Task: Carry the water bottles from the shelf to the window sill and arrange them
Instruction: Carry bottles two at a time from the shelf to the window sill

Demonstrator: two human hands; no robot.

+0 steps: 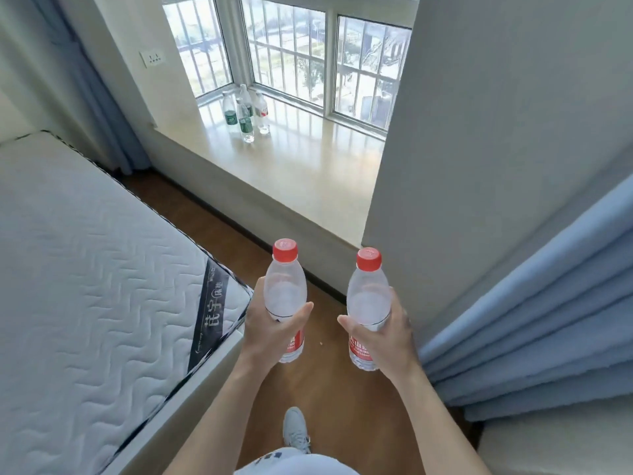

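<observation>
My left hand [269,329] grips an upright clear water bottle [286,286] with a red cap and red label. My right hand [385,332] grips a second, matching red-capped bottle [369,299]. Both are held in front of me above the wooden floor. Ahead lies the pale window sill [308,173]. Several bottles [245,114] stand in a cluster at its far left corner, some with green labels, one with a red label. The shelf is out of view.
A bare mattress [85,269] fills the left side. A white wall [496,149] and a blue curtain [548,320] close off the right. A strip of wooden floor [222,234] runs between bed and sill. My shoe [296,430] shows below.
</observation>
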